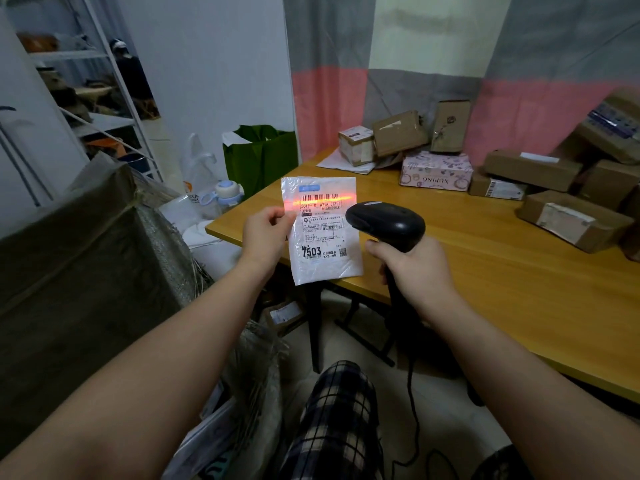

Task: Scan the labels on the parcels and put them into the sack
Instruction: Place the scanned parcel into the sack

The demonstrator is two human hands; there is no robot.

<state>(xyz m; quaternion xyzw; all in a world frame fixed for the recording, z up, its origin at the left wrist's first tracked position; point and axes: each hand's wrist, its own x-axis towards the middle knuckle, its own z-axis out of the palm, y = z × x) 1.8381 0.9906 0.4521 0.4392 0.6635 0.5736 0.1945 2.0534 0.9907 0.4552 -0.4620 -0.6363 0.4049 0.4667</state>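
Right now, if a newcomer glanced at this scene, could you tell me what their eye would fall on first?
Most likely the glowing red scan line across the barcode of the white parcel, which the left hand pinches by its edge mid-frame. Just right of it, the right hand grips a black scanner aimed at the label. Behind, cardboard boxes pile along the far right side of the wooden table.

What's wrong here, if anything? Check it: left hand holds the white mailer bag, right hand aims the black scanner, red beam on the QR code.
One slip. The head view shows the red beam across the barcode at the label's top, not the QR code lower down. The left hand holds the white mailer bag; the right hand aims the black scanner.
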